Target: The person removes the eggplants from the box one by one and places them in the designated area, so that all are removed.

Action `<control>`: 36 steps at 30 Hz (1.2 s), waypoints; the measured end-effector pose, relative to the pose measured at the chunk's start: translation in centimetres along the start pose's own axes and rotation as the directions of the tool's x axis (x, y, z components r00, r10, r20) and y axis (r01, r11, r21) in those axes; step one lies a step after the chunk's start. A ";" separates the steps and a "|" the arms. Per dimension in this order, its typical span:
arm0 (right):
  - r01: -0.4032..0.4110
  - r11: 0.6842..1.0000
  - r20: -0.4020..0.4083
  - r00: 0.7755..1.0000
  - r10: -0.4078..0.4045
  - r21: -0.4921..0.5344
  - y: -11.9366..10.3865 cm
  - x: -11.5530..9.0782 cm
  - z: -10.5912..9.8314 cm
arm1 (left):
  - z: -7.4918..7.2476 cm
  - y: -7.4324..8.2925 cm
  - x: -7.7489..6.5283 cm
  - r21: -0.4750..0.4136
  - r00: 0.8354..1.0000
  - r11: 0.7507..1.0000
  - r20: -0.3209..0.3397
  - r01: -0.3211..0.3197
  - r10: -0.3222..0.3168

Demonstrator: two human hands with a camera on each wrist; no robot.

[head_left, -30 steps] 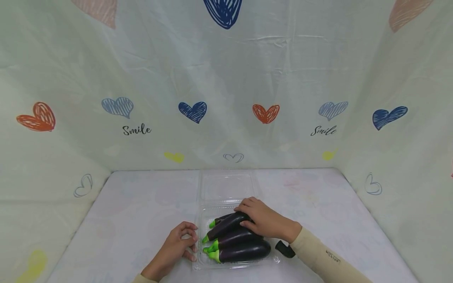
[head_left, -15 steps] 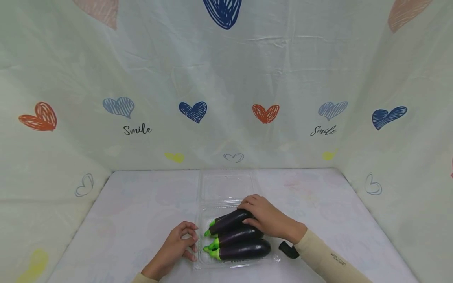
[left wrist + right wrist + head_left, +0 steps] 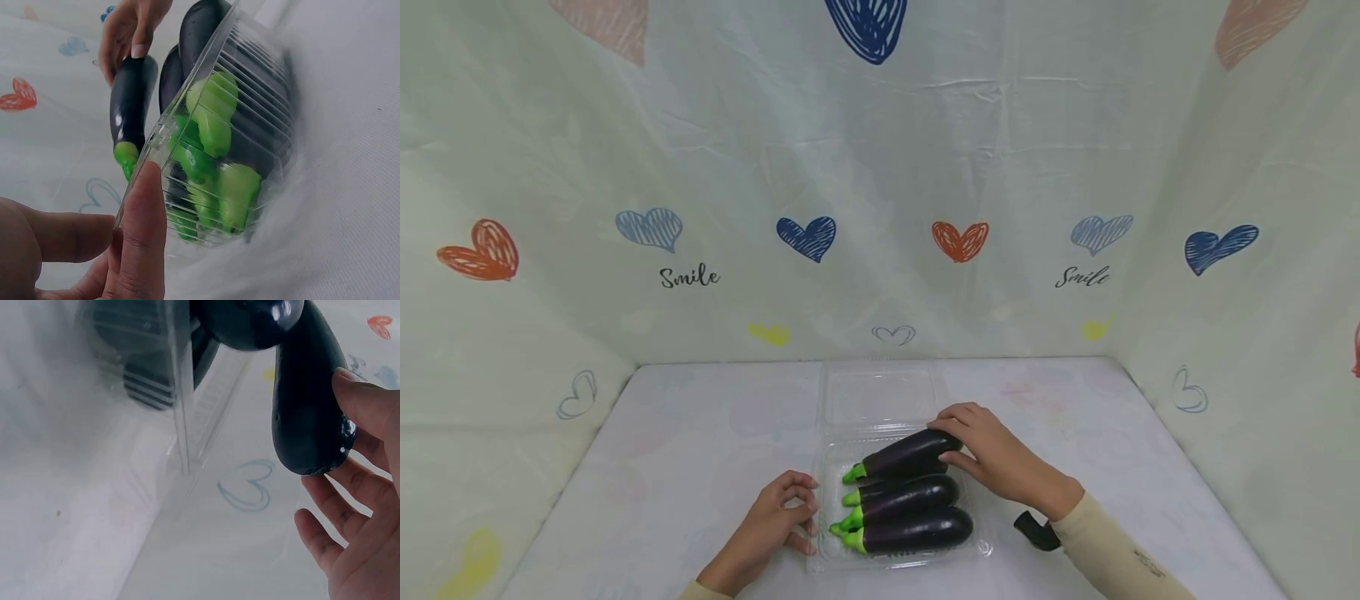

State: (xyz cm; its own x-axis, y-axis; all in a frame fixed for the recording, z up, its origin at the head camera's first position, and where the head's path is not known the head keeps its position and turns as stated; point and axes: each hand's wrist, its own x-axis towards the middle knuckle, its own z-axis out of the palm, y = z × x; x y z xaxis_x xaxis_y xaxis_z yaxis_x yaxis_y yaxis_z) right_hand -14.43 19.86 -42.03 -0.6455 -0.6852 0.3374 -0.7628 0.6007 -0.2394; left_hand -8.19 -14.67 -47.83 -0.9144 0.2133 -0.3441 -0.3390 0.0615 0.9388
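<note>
A clear plastic clamshell box (image 3: 887,563) lies with its lid folded back, holding several dark purple eggplants (image 3: 917,532) with green stems. My right hand (image 3: 1003,454) grips one eggplant (image 3: 902,452) by its rounded end, thumb on the near side and fingers on the far side. In the left wrist view this held eggplant (image 3: 129,103) shows above the box rim, its stem pointing toward the left hand. My left hand (image 3: 775,517) pinches the box's left rim between thumb and finger. Through the ribbed wall (image 3: 256,75) the other green stems show.
The transparent lid (image 3: 880,396) lies flat behind the box on the white table (image 3: 715,433). A black piece (image 3: 1036,532) sits beneath the right wrist. A pale curtain (image 3: 880,167) printed with hearts surrounds the table at the back and sides.
My right hand has moved right and back with its eggplant, raising it off the pile and uncovering another eggplant beneath. The left hand stays at the rim.
</note>
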 end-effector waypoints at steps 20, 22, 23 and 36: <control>-0.120 0.991 -0.172 0.979 0.110 -0.051 4.0 -3.1 -2.0 | -0.1 0.0 0.0 -0.001 1.000 1.000 0.004 0.011 -0.011; -0.135 0.989 -0.183 0.975 0.123 -0.054 4.4 -3.3 -2.1 | -0.1 0.0 -0.1 -0.001 1.000 1.000 0.005 0.011 -0.011; -0.144 0.988 -0.185 0.974 0.132 -0.055 4.7 -3.4 -2.1 | -0.1 0.0 -0.1 -0.001 1.000 1.000 0.005 0.011 -0.011; -0.273 0.962 -0.179 0.947 0.268 -0.004 7.6 -4.5 -2.3 | -0.1 -0.1 0.2 0.002 1.000 1.000 0.005 0.012 -0.012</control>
State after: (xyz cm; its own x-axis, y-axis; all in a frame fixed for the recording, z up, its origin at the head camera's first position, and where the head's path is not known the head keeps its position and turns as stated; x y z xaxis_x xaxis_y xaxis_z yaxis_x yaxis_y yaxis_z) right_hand -17.18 28.46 -43.28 -0.8083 -0.4142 0.4183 -0.5576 0.7666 -0.3184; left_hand -8.33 -14.78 -47.98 -0.9092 0.2176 -0.3550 -0.3492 0.0655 0.9347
